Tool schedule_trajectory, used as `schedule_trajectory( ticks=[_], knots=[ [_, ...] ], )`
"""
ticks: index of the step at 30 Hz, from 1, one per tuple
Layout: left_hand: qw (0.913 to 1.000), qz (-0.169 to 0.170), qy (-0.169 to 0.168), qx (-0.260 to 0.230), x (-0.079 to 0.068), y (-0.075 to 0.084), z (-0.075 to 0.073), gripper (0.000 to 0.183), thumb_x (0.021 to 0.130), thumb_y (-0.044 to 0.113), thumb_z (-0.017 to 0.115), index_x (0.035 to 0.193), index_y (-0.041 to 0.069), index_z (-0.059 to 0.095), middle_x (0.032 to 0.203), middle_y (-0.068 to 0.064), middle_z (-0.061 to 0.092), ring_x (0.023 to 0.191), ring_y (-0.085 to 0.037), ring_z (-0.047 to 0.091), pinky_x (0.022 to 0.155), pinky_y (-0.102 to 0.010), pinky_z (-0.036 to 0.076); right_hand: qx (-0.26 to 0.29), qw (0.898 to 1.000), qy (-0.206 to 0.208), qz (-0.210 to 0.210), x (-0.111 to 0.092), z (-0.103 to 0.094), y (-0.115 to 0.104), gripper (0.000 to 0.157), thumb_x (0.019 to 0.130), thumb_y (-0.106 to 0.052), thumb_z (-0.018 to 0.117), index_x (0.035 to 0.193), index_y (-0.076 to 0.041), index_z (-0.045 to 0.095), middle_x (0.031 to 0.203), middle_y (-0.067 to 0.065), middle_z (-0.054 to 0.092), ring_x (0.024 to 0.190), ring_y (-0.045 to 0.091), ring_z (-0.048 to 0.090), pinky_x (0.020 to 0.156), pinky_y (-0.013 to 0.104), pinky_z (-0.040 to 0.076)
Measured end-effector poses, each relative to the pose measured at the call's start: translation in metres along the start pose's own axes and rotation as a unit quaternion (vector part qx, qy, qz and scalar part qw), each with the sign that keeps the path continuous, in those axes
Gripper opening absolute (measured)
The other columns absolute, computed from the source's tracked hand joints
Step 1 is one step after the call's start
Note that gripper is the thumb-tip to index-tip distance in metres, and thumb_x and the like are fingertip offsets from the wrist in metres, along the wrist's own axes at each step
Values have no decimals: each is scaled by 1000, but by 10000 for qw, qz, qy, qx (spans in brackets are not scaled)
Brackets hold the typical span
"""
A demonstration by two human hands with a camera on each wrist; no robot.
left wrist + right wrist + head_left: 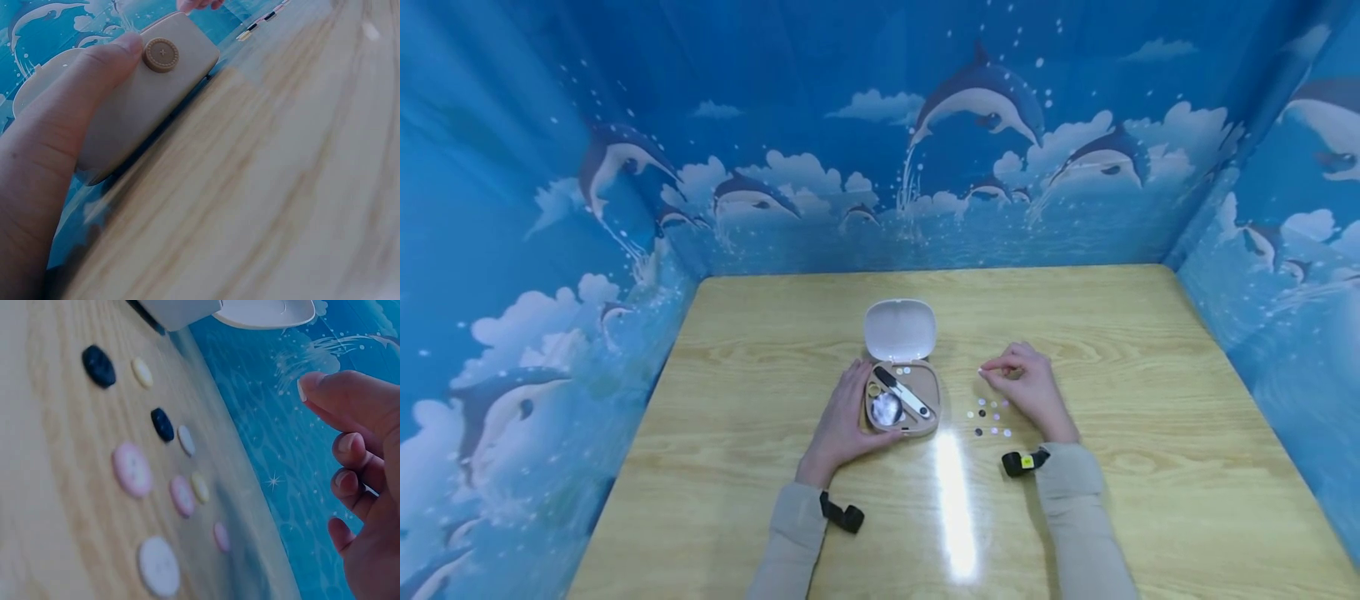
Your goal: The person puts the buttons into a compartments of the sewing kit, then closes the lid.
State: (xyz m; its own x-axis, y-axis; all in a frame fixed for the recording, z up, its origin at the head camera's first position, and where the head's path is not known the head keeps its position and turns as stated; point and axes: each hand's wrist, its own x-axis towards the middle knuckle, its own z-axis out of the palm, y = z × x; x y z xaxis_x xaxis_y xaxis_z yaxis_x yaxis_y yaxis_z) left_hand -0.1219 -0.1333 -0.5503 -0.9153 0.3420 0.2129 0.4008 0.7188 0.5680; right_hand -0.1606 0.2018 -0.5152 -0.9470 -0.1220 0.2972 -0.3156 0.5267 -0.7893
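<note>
An open sewing box [929,377] lies on the table with its white lid [900,330] tipped back. My left hand [842,421] grips it, fingers along the left side and thumb at the front, beside a round tan clasp [161,55]. Inside are a black-and-white tool [904,393] lying diagonally, a round shiny item [886,409], a small gold ring-shaped piece [873,389] and two pale buttons [903,371] at the back. To the right of the box, above the table, my right hand [1028,385] pinches a small white button [302,391] between thumb and index finger.
Several loose buttons, among them a black button [99,365], a pink button [132,469] and a white button [159,566], lie on the wooden table [1150,467] between box and right forearm. A blue dolphin-print curtain [820,100] encloses the table's back and sides.
</note>
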Motion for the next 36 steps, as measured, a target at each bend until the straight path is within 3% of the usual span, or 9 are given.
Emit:
schedule_trajectory(
  ticks=[3,6,10,14,21,28,34,36],
  knots=[
    [10000,15,10,34,0,-1,1,125,68,80,68,160,13,15,164,-9,19,152,-21,9,121,-50,17,-3,9999,18,-121,4,2,-6,8,78,-13,84,84,-14,78,70,-4,56,75,14,47,83,40,34],
    [10000,36,32,50,0,-2,2,125,68,81,68,160,13,15,164,-9,19,152,-21,10,121,-50,17,-7,9995,17,-308,9,5,-10,9,77,-11,85,83,-13,78,69,-5,55,75,13,47,82,37,33],
    [10000,74,46,24,1,-3,2,125,68,80,69,160,13,16,164,-9,20,152,-22,11,121,-50,18,10,9987,-16,-518,15,12,-16,9,76,-9,85,81,-12,78,68,-5,54,75,14,47,89,46,32],
    [9999,94,49,-6,1,-2,2,125,68,79,70,160,13,16,164,-8,20,152,-22,10,121,-50,18,36,9990,-121,-437,20,18,-21,9,77,-10,84,82,-14,78,70,-5,54,78,15,46,101,60,26],
    [10000,54,6,-7,2,-2,2,125,68,82,67,160,15,16,165,-7,19,152,-18,8,122,-46,15,-22,9992,-302,-254,26,27,-29,8,80,-14,83,84,-17,78,72,-5,54,83,15,48,114,70,6],
    [10000,-18,-8,-7,1,-2,2,125,67,83,67,160,16,15,165,-6,19,152,-19,9,122,-47,15,231,9981,-271,-509,32,40,-35,10,77,-8,84,82,-13,77,71,-4,55,80,16,46,110,64,17],
    [10000,29,10,6,1,-2,1,124,69,80,68,160,14,16,164,-8,19,152,-22,11,122,-48,16,241,9979,-254,-545,36,49,-39,10,76,-9,84,83,-14,78,71,-5,56,80,15,47,112,73,7],
    [10000,21,7,3,1,-2,1,124,69,80,69,160,14,16,164,-8,19,152,-22,10,122,-48,16,258,9977,-318,-539,38,52,-41,10,77,-10,84,83,-14,78,72,-5,56,81,15,47,112,69,10]
  ],
)
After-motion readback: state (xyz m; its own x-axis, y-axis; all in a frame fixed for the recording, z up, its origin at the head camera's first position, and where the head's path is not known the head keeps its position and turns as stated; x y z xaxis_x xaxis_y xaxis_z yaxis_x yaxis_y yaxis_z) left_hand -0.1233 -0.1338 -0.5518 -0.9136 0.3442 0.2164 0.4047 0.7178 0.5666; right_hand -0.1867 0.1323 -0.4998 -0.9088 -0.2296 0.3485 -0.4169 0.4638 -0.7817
